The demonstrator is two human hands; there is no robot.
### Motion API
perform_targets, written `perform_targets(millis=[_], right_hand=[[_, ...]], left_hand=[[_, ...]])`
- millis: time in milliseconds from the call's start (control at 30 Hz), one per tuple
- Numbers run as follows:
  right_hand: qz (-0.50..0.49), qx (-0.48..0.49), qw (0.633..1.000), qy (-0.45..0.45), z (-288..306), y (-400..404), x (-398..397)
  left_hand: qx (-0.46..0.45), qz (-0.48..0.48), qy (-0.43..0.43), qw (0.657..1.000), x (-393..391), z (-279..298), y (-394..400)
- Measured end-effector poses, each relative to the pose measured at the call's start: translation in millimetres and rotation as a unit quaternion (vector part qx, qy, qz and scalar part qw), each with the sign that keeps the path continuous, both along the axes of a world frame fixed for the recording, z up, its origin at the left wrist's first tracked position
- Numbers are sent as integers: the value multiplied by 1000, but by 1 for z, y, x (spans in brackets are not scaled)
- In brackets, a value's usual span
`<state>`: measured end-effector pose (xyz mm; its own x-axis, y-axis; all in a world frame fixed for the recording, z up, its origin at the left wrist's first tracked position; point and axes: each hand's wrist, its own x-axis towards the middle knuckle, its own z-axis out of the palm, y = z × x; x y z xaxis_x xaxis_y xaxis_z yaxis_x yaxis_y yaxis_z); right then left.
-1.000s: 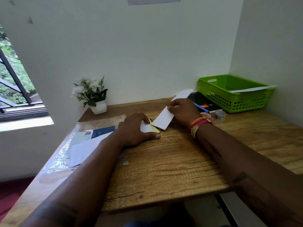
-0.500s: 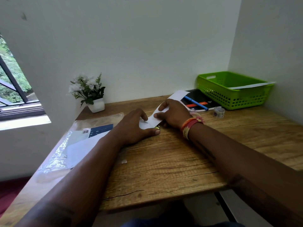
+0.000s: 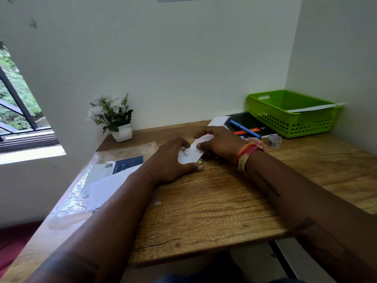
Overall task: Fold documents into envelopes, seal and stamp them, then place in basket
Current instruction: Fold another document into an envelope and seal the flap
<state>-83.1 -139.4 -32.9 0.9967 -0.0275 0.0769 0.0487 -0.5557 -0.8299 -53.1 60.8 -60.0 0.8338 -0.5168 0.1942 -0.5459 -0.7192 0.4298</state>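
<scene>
My right hand (image 3: 222,144) pinches a folded white document (image 3: 196,150) between thumb and fingers, its lower end meeting a white envelope (image 3: 183,158) on the wooden table (image 3: 214,211). My left hand (image 3: 169,160) arches over that envelope, fingers on the far side and thumb on the near side; a bit of yellow shows under it. A green basket (image 3: 295,123) stands at the back right, apart from both hands, with a white envelope (image 3: 318,107) lying across its rim.
A clear plastic pack of paper (image 3: 106,170) lies at the left. A potted plant (image 3: 114,117) stands by the back wall. A black notebook (image 3: 251,123) with a blue pen (image 3: 244,128), a tape roll (image 3: 275,140) and a loose white sheet (image 3: 219,120) sit before the basket.
My right hand has drawn the folded document closer to my left hand and the envelope, until the two overlap. My left hand has stayed in place.
</scene>
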Motion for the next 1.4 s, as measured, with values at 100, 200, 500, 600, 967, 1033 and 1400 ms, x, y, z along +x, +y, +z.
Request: perform_targets(millis=[100, 200, 500, 600, 967, 1033, 1400], right_hand=[[-67, 46, 996, -21, 1, -5, 7], [-105, 75, 991, -18, 1, -12, 12], [1, 36, 999, 27, -4, 14, -3], [-15, 9, 1000, 20, 3, 11, -4], [-66, -17, 998, -2, 5, 12, -6], [-56, -41, 998, 5, 4, 16, -8], [-58, -31, 997, -28, 9, 18, -12]], left_hand=[[7, 3, -11, 1000, 0, 1, -2], [15, 4, -9, 1000, 0, 0, -2], [-18, -15, -6, 1000, -1, -1, -2], [-17, -14, -16, 1000, -2, -1, -2], [-15, -17, -7, 1000, -3, -2, -6], [-17, -18, -12, 1000, -3, -1, -5], [-16, -21, -11, 1000, -7, 3, -8]])
